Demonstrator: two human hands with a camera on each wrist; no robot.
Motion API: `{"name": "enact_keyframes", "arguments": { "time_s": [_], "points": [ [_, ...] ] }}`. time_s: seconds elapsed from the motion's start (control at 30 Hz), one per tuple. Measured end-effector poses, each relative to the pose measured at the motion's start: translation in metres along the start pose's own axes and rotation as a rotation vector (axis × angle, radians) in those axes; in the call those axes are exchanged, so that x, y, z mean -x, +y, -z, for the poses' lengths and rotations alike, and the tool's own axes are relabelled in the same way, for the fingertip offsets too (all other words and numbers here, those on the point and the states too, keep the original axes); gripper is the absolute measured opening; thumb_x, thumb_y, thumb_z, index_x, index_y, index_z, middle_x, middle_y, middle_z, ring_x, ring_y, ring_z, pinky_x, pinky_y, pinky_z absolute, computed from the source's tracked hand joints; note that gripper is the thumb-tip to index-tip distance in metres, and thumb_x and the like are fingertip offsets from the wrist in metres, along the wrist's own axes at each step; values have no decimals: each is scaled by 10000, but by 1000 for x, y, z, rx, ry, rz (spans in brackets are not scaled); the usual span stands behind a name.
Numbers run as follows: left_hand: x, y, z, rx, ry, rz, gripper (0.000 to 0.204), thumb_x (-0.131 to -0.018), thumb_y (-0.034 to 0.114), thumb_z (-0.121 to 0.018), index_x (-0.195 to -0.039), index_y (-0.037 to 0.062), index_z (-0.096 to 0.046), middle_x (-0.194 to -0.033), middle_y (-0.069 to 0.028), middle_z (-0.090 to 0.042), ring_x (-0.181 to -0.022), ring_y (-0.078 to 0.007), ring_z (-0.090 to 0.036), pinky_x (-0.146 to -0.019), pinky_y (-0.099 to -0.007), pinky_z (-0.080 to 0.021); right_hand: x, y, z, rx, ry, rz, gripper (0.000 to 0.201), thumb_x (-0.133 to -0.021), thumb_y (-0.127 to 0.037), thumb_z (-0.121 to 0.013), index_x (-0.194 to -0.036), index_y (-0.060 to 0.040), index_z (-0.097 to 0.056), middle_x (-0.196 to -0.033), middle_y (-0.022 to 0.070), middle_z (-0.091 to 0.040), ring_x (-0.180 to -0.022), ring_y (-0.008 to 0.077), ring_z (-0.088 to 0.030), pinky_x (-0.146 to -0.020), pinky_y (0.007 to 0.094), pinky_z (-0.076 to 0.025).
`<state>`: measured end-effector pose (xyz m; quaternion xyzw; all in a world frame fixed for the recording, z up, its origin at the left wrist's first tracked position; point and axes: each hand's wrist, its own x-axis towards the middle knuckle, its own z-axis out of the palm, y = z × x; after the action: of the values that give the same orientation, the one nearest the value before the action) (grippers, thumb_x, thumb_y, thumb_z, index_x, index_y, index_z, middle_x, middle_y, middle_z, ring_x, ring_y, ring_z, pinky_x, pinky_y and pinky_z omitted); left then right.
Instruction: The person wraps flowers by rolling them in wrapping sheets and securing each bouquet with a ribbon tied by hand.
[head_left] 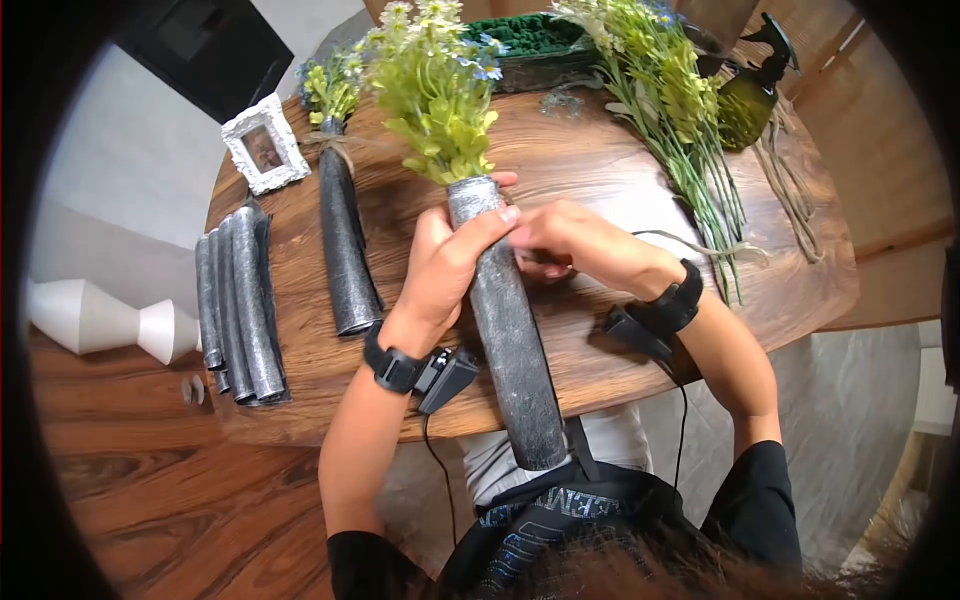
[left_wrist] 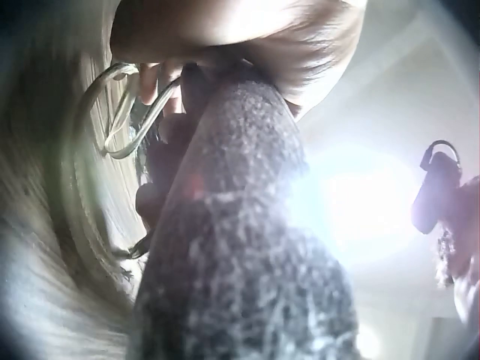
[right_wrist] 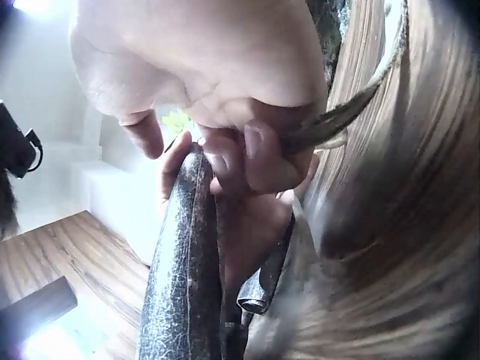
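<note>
Two hands, one bouquet. The left hand (head_left: 440,255) is clamped round the upper part of a crackle-textured black-and-silver tube (head_left: 515,350), thumb across the front. The tube is tilted over the near edge of the wooden table (head_left: 600,345), its lower end close to the person's lap, and one bunch of artificial flowers (head_left: 435,120) pokes out of the top: yellow-green leaves, whitish blooms and a few small blue ones.

The right hand (head_left: 575,240) is right beside the tube's upper part, fingers curled round one twine strand (right_wrist: 341,124) that trails off to the right across the table. Can't tell how much of the twine is behind the tube.

Rest of the table: one more wrapped bouquet (head_left: 345,240) lying left of the held one, with one twine tie (head_left: 335,143) round its neck. Further left, what looks like four rolled sheets (head_left: 240,300) side by side, though they overlap, so don't hold me to it. Also one white photo frame (head_left: 292,160), one green trough (head_left: 525,38) at the back, one spray bottle (head_left: 748,108) at the far right, loose flower stems (head_left: 705,180) (too tangled to count), and more loose twine (head_left: 790,190) near the right edge.
</note>
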<state>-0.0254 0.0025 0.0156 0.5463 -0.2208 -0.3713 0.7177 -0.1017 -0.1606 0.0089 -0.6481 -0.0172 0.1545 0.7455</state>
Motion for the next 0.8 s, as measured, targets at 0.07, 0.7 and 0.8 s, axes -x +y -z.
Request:
{"name": "enact_keyframes", "arguments": {
  "time_s": [0.07, 0.7, 0.8],
  "points": [
    [0, -5, -3, -62, 33, -100, 382, -865, 159, -595, -1177, -56, -540, -1021, -91, -615, -821, -109, -580, -775, -247, -461, 5, -7, -18, 75, 50, 183, 248, -870, -122, -628, -1068, 27, -620, -895, 31, -631, -812, 83, -542, -719, 250, -447],
    [-6, 2, 21, -341, -31, -217, 566, -996, 463, -342, -1045, -54, -568, -1009, -93, -590, -941, -148, -525, -867, -296, -397, 13, -3, -15, -169, 35, 110, 188, -877, -115, -610, -1002, 24, -619, -874, 8, -625, -805, 64, -547, -722, 228, -449],
    [-6, 7, 19, -344, 29, -263, 465, -1005, 378, -381, -959, -46, -565, -933, -49, -584, -874, -121, -475, -819, -273, -379, 14, -6, -13, -173, 71, 136, 195, -877, -115, -599, -1011, 25, -622, -866, 9, -626, -801, 64, -545, -722, 231, -446]
  ]
}}
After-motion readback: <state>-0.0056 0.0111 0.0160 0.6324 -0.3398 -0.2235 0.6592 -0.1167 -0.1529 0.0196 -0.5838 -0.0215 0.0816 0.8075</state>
